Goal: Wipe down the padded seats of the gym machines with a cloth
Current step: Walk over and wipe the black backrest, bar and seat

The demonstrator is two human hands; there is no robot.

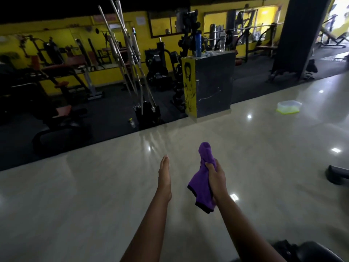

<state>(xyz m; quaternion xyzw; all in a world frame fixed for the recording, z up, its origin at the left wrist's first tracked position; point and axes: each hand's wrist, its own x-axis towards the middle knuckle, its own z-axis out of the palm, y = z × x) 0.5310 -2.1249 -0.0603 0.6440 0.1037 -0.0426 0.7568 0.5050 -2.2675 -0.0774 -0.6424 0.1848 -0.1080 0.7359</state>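
The purple microfibre cloth (201, 188) is bunched in the right hand (216, 178), whose fingers (210, 165) are curled round its middle. One wad stands up above the fingers and the dark-edged rest hangs below them. The left hand (164, 176) holds nothing, its fingers (164, 161) straight and pressed together, just beside the cloth but apart from it. Both hands are held out above the glossy floor (94, 195). The cloth looks light, soft and limp, so it will likely fold and slump wherever it is not supported, and it should neither slip nor break. For wiping, a better hold is probably flat under the palm, spread wide, with the fingertips pinning its edge. The orange padded seats (63, 83) of the machines lie well beyond the fingertips, off to their left, in dim light
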